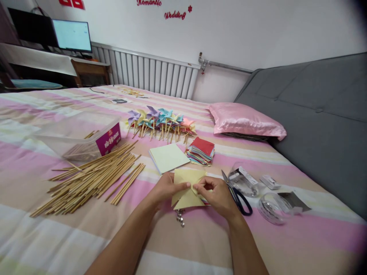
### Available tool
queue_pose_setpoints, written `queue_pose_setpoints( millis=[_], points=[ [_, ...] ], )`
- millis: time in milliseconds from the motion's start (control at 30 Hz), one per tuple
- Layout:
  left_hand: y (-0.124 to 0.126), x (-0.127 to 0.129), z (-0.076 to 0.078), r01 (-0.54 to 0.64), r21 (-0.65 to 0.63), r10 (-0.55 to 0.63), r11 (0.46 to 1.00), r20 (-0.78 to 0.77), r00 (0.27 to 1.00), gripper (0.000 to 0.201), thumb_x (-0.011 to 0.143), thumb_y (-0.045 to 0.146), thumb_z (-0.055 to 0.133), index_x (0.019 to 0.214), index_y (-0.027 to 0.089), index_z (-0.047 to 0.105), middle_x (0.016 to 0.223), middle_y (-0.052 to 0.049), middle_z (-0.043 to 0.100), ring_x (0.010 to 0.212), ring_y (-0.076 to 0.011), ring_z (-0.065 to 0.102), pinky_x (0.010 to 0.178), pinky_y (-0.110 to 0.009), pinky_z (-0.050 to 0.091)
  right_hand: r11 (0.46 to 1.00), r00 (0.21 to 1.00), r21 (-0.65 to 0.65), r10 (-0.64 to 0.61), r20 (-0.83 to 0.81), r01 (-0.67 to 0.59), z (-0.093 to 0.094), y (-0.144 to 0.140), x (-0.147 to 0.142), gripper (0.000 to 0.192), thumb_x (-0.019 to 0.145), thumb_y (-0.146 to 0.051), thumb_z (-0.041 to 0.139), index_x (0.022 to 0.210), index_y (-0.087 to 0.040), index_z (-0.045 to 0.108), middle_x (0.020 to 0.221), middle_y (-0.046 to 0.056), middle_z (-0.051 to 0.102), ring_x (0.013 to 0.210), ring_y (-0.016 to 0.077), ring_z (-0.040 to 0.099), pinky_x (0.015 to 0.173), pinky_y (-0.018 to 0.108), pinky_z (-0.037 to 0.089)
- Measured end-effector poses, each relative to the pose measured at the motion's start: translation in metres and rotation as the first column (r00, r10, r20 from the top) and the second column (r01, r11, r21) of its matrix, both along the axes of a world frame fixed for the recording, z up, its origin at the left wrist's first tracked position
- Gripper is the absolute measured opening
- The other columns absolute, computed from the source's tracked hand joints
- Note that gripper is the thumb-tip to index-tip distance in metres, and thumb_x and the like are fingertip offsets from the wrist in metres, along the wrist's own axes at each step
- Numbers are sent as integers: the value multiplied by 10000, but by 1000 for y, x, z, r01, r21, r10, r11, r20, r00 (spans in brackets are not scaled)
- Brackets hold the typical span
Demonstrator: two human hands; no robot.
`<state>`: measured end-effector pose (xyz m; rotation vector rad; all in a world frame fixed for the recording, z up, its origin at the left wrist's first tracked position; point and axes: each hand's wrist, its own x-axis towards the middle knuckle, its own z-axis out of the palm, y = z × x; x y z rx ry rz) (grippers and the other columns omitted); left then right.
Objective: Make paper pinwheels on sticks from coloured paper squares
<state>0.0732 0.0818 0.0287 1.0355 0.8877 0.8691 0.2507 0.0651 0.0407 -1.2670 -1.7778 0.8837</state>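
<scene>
Between my two hands is a yellow square of paper (189,201), cut in from its corners towards the middle. My left hand (167,188) grips its left side, with the thumb pressed near the centre. The thumb and fingers of my right hand (215,194) pinch a part of the paper close to the centre on the right. Small shiny metal pins (180,218) lie on the bed just below the paper. Beyond my hands are a stack of pale paper sheets (169,157) and a pile of coloured paper squares (201,149), red on top.
Wooden sticks (94,179) and a clear plastic box (77,133) lie to the left. Finished paper pinwheels (160,118) stand in a group behind. On the right are scissors (239,196), a clear round container (272,208) and a pink pillow (246,119).
</scene>
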Motion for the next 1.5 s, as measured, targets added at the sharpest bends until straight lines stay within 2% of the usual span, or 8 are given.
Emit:
queue_pose_setpoints(
  millis=[267, 467, 700, 933, 1167, 1333, 1400, 1500],
  points=[
    [-2, 1, 1, -38, 40, 41, 998, -74, 996, 486, 553, 356, 801, 940, 82, 696, 843, -117, 720, 774, -249, 655, 677, -304, 490, 996, 993, 86, -27, 117, 17, -2, 0, -1, 203, 785, -301, 587, 634, -166, 592, 618, -1, 598, 581, 121, 530, 561, 217, 399],
    [-2, -1, 1, 57, 36, -57, 998, -6, 998, 431, 587, 372, 781, 914, 99, 709, 860, -114, 720, 800, -237, 650, 704, -293, 482, 994, 987, 112, -26, 161, 8, -3, 1, 1, 198, 793, -287, 579, 633, -169, 582, 617, -5, 595, 590, 122, 534, 568, 219, 390],
    [-1, -1, 2, 71, 34, -70, 997, -29, 997, 372, 609, 340, 761, 895, 104, 719, 822, -98, 721, 765, -225, 649, 696, -288, 475, 990, 978, 139, -47, 201, 19, 0, 1, 1, 195, 789, -267, 579, 615, -178, 581, 605, -3, 603, 585, 130, 544, 568, 229, 393],
    [-2, -1, 3, 89, 42, -88, 995, -22, 996, 428, 571, 316, 785, 931, 95, 709, 853, -112, 717, 820, -259, 647, 727, -321, 483, 983, 967, 184, -72, 246, 27, 1, 0, 0, 190, 789, -268, 584, 617, -186, 584, 624, 8, 618, 600, 140, 555, 585, 241, 401],
    [1, 1, -3, -20, 50, 22, 999, -51, 998, 474, 562, 328, 794, 953, 84, 689, 916, -133, 711, 850, -277, 644, 727, -337, 495, 971, 961, 240, -83, 263, 18, -1, 0, -1, 215, 798, -305, 595, 621, -184, 582, 634, 14, 613, 614, 141, 553, 595, 250, 407],
    [1, 1, -3, -61, 70, 62, 996, -8, 998, 502, 592, 321, 778, 1023, 88, 673, 926, -126, 712, 856, -282, 653, 750, -352, 498, 979, 992, 196, -75, 100, 54, 2, -1, -2, 164, 768, -338, 636, 823, -185, 619, 766, 32, 654, 665, 154, 614, 642, 267, 478],
    [0, 1, 0, -77, 64, 77, 995, 10, 997, 528, 587, 319, 784, 1044, 83, 667, 935, -135, 712, 840, -280, 658, 755, -358, 500, 991, 998, 118, -55, -42, 59, 4, -2, -3, 301, 761, -352, 643, 1010, -195, 582, 874, 47, 667, 718, 163, 649, 685, 283, 511],
    [-2, 2, 5, -93, 59, 91, 994, 48, 995, 557, 576, 311, 795, 1063, 76, 664, 976, -149, 706, 849, -275, 659, 773, -355, 500, 1000, 973, -2, -26, -229, 27, 7, -4, -4, 537, 766, -340, 633, 1244, -217, 420, 917, 46, 663, 754, 169, 672, 700, 293, 534]
  ],
)
